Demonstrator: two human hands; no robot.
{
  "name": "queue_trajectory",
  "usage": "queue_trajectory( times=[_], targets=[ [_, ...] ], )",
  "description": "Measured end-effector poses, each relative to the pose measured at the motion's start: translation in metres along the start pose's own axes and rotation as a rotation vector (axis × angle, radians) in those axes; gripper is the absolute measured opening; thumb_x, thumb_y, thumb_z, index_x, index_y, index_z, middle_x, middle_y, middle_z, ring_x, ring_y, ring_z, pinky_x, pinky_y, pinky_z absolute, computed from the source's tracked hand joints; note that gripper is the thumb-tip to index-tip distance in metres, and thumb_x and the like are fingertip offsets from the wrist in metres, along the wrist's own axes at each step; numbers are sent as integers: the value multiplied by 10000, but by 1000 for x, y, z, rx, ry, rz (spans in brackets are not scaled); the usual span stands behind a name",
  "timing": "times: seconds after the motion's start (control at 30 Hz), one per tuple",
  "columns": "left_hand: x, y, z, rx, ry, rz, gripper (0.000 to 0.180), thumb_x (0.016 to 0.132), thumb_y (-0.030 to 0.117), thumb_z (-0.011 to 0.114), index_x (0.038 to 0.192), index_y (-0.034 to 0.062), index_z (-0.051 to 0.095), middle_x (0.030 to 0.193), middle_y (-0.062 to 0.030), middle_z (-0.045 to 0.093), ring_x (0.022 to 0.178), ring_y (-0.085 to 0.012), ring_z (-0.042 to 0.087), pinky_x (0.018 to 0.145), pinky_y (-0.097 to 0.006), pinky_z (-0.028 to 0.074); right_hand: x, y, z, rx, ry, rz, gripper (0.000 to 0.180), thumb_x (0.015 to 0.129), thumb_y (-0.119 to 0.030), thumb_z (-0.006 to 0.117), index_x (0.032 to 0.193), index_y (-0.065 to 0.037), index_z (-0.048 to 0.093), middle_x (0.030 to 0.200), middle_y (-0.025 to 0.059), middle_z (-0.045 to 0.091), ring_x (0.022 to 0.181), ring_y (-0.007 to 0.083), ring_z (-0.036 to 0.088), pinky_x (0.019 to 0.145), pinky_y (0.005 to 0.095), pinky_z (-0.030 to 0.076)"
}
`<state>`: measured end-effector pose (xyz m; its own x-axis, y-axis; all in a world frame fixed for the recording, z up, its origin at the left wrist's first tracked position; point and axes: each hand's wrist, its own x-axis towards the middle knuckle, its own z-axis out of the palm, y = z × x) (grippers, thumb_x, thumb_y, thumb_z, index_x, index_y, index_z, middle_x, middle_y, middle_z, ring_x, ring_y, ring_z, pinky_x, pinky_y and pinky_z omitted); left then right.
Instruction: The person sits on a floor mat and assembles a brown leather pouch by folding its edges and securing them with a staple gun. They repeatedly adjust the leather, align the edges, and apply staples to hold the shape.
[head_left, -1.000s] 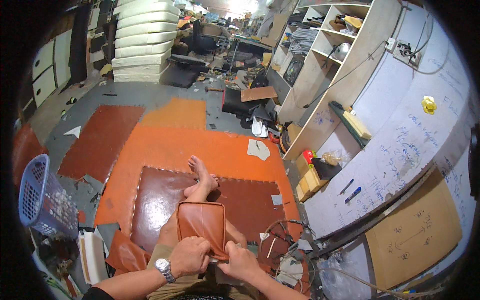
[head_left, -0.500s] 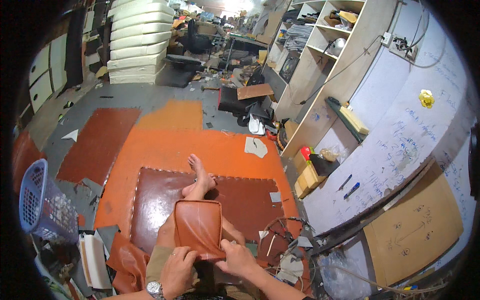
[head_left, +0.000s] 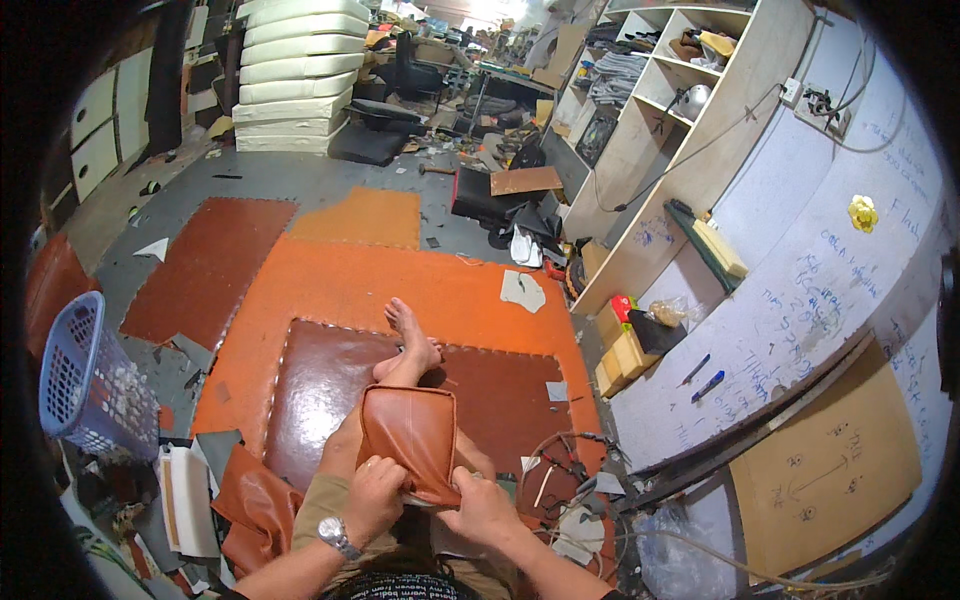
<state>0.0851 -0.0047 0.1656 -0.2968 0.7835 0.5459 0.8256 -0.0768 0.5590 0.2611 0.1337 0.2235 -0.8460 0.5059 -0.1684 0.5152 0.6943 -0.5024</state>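
A brown leather cover (head_left: pixel 408 435), box-like with a piped edge, lies across my lap and looks stretched over something I cannot make out. My left hand (head_left: pixel 376 494) grips its near left edge, thumb and fingers closed on the leather. At the near right corner, my right hand (head_left: pixel 484 508) is closed on the same edge. Creases run from the right hand's grip up into the panel. Beside my left thigh rests a crumpled brown leather piece (head_left: pixel 256 505).
A blue plastic basket (head_left: pixel 75 370) stands at the left, near a white foam pad (head_left: pixel 187 500). On the floor lie orange sheeting (head_left: pixel 480 300) and a dark red panel (head_left: pixel 510 395). Cables (head_left: pixel 575 450) tangle at my right, near a cardboard sheet (head_left: pixel 830 470) and white shelving (head_left: pixel 620 190).
Both hands keep hold of the leather cover. My left hand has moved up onto its near left corner, and the cover's near edge looks pulled in tighter. The whole view has shifted slightly.
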Motion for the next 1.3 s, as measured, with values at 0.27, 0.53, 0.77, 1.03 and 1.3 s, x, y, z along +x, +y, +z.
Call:
queue_trajectory(
  times=[0.27,0.53,0.77,1.03,1.3],
  targets=[
    [41,4,-54,35,-600,200,251,901,222,739,979,34,592,920,-179,675,881,-410,691,781,-506,576,-7,1,2,-55,52,-36,508,840,-309,878,1104,-29,547,973,287,749,978,488,750,861,574,603],
    [43,-7,-49,146,-704,200,340,909,343,799,1015,76,618,907,-131,708,913,-370,740,777,-480,605,-10,15,27,9,141,-93,423,842,-247,827,1085,-56,539,930,283,732,879,501,740,774,594,597],
    [29,-25,-38,244,-437,347,247,818,316,828,902,168,649,804,-30,670,766,-244,718,622,-394,574,-16,14,58,66,306,-21,307,806,-135,748,1025,-66,545,872,284,710,806,518,720,722,616,586],
    [16,-24,-28,296,-197,255,212,761,269,834,799,193,640,729,-4,613,673,-210,649,606,-386,540,-4,24,81,70,487,-94,229,781,-86,692,956,-57,547,756,232,681,725,472,719,662,582,590],
    [26,-9,-59,62,-548,-6,322,844,413,863,852,136,699,834,-59,716,798,-264,717,718,-362,564,-21,20,93,-6,392,-76,235,800,-162,760,939,-99,582,720,196,676,696,424,729,626,544,595]
  ],
)
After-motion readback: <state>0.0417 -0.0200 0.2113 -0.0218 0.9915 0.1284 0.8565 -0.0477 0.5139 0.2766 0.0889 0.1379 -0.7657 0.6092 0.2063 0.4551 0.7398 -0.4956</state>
